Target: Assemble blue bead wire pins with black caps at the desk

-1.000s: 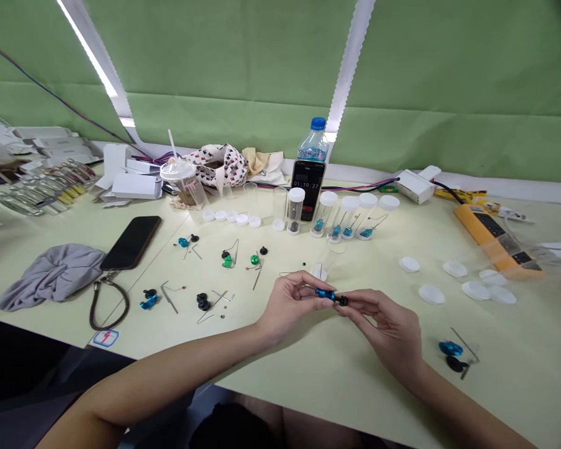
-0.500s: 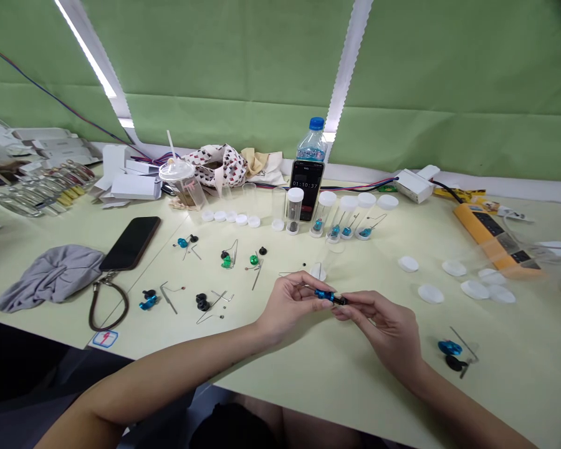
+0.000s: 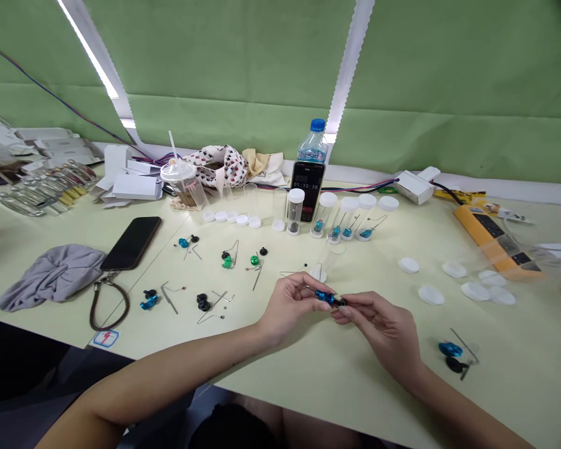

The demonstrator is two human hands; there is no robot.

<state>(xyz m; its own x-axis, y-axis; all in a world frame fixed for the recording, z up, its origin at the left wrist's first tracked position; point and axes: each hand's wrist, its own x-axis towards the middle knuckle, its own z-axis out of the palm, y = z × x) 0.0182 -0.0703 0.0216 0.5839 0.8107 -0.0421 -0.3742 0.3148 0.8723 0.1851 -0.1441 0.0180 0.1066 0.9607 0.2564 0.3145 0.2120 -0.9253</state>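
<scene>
Near the middle of the table, my left hand (image 3: 285, 307) pinches a small blue metal part (image 3: 324, 296). My right hand (image 3: 383, 321) holds the black piece (image 3: 340, 302) at the right end of that blue part, so both hands meet at it. A thin metal wire shows by my left fingers. Just behind the hands stands a clear tube with a white base (image 3: 318, 273). To the left lie small sets of parts: a green one (image 3: 227, 262), a black one (image 3: 202, 303) and a blue one (image 3: 148, 302), with thin rods and wires beside them.
Capped clear tubes (image 3: 327, 215) stand in a row before a phone timer (image 3: 307, 187) and water bottle (image 3: 313, 146). White caps (image 3: 431, 295) and a blue-and-black set (image 3: 449, 349) lie right, near an orange power strip (image 3: 495, 240). A dark phone (image 3: 131, 243) and grey cloth (image 3: 56, 274) lie left.
The hands and the blue part have barely moved; the fingers shifted slightly around the black piece. The timer went from 01:10:37 to 01:10:38.
</scene>
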